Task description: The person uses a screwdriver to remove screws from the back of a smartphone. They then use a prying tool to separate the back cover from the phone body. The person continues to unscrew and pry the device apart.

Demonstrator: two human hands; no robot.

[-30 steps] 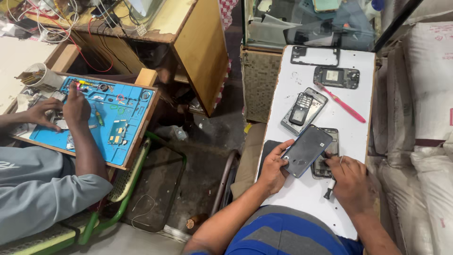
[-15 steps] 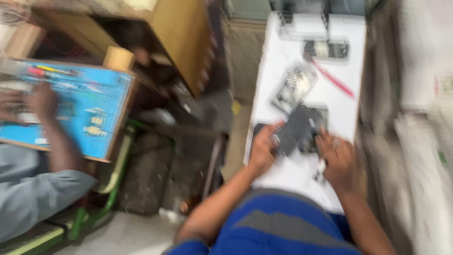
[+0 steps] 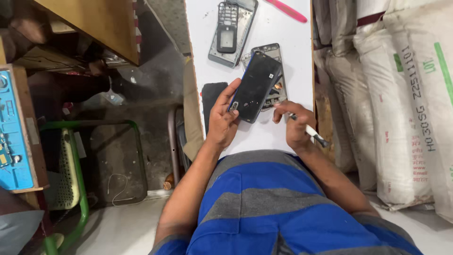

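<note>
My left hand [image 3: 223, 119] holds a dark phone back cover [image 3: 255, 86] tilted up over the white table [image 3: 283, 33]. Under the cover lies an opened phone body [image 3: 276, 89] with its insides showing. My right hand [image 3: 295, 125] rests beside that phone body and grips a small white-handled tool [image 3: 312, 133] whose dark end points toward the right edge. A flat black panel [image 3: 211, 97] lies on the table just left of my left hand.
Farther up the table lie a grey phone frame with a keypad frame on it [image 3: 230, 29] and a pink tool [image 3: 286, 9]. White sacks [image 3: 401, 94] are stacked to the right. A wooden bench [image 3: 101, 23], a green stool frame [image 3: 80, 179] and a blue work mat [image 3: 12, 137] stand left.
The view has swung down and closer to my hands. My left hand still holds the dark cover; my right hand has shifted slightly with the tool. The other person's hands have left the view.
</note>
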